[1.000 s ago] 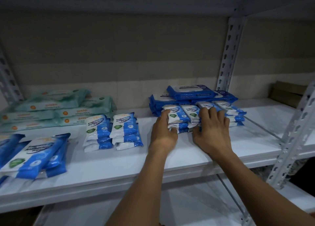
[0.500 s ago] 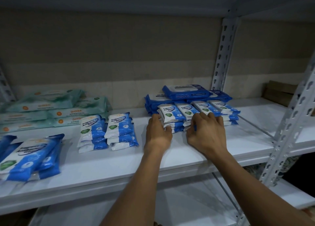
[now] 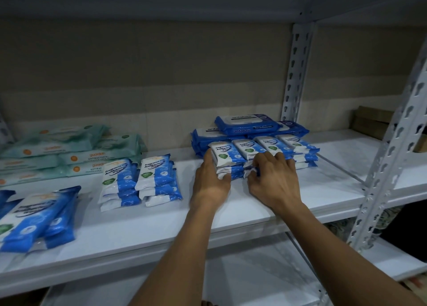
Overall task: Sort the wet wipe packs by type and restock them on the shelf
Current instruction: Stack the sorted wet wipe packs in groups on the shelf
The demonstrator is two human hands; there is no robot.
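The dark blue packs (image 3: 248, 123) at the back read "antabax". The small blue-and-white packs (image 3: 263, 147) in front of them — and the two stacks (image 3: 141, 178) further left — read "Fragrance", "Antibacterial Wipes"; one shows "10". The pale green packs (image 3: 76, 152) read "guardian" and "ANTIBACTERIAL" — smaller print is illegible.
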